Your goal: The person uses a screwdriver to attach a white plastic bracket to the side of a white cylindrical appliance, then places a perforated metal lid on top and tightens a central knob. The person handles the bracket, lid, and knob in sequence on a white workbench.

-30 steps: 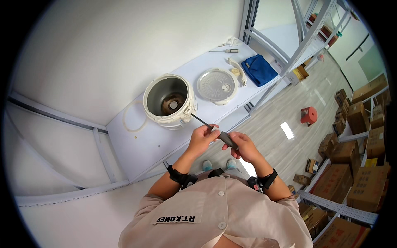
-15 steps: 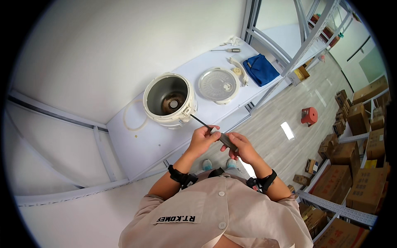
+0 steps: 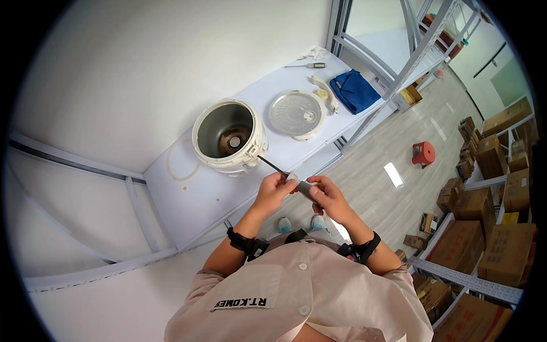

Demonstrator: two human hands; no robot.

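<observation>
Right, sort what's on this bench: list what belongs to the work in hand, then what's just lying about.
In hand:
- screwdriver, held by left hand and right hand
- open rice cooker body, just beyond the shaft tip

Lying about:
- cooker lid
- white sealing ring
- blue cloth pouch
- second screwdriver
- red stool on the floor

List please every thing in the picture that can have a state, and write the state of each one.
rice cooker body: upright on the white table, open, no lid on it
lid: off, lying flat beside the cooker
screwdriver: held in both hands, shaft pointing at the cooker
left hand: closed around the shaft
right hand: closed on the handle
blue pouch: lying on the table
red stool: standing on the floor
</observation>
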